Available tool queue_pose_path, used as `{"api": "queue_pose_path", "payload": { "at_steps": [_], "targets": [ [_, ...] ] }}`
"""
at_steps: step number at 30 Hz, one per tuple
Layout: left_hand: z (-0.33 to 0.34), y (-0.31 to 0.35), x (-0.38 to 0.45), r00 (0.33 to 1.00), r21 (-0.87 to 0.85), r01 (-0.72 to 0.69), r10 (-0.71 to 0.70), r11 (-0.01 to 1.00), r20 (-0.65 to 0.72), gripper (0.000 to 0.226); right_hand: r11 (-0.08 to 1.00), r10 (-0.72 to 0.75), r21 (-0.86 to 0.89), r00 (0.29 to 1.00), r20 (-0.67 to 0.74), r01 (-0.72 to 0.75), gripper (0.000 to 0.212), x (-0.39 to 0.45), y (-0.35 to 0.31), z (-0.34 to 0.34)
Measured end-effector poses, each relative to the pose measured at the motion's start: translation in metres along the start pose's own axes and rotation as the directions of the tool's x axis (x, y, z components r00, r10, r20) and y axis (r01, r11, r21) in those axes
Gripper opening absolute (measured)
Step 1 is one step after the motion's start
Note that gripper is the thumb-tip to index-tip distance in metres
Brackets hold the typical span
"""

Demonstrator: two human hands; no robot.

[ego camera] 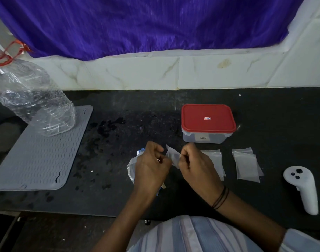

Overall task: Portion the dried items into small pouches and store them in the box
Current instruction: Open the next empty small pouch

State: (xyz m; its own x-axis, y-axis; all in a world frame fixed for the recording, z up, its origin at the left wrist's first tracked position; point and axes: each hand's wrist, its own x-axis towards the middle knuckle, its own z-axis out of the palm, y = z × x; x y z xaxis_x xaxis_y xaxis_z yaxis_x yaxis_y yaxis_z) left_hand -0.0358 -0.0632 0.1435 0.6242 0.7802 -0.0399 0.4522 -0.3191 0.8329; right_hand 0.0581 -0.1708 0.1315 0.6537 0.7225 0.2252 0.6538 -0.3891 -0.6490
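Both hands, left hand (152, 168) and right hand (193, 162), are pinching one pouch (172, 156) near one lidded box (208, 123).

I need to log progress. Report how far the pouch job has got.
Early stage. Done: nothing visibly; the box is shut under its red lid. In hand: left hand and right hand hold one small pouch. Left: spare pouches lie flat on the counter, apparently unfilled.
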Motion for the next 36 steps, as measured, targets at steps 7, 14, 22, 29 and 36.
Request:
{"api": "queue_pose_path", "payload": {
  "at_steps": [7,14,22,29,36],
  "targets": [
    [-0.009,0.011,0.0,0.963,0.235,-0.267,0.27,0.934,0.021,0.014,0.954,-0.011,-0.283,0.956,0.295,0.098,0.018,0.005,-0.009,-0.001],
    [-0.018,0.005,0.007,0.922,0.163,-0.369,0.338,0.915,0.189,0.024,0.98,0.105,-0.196,0.921,0.376,-0.032,0.009,0.023,-0.016,-0.012],
    [-0.025,-0.014,0.008,0.862,0.066,-0.498,0.486,0.865,0.146,0.042,0.992,-0.009,-0.107,0.898,0.439,0.062,0.012,0.03,-0.02,-0.014],
    [-0.025,-0.035,0.012,0.768,0.118,-0.628,0.587,0.769,0.257,0.08,0.998,-0.059,0.012,0.861,0.505,0.062,0.021,0.037,-0.031,-0.016],
    [-0.022,-0.042,0.007,0.813,0.132,-0.58,0.559,0.804,0.165,0.04,0.995,-0.095,0.053,0.75,0.655,0.08,0.018,0.041,-0.046,-0.013]
  ]
}}
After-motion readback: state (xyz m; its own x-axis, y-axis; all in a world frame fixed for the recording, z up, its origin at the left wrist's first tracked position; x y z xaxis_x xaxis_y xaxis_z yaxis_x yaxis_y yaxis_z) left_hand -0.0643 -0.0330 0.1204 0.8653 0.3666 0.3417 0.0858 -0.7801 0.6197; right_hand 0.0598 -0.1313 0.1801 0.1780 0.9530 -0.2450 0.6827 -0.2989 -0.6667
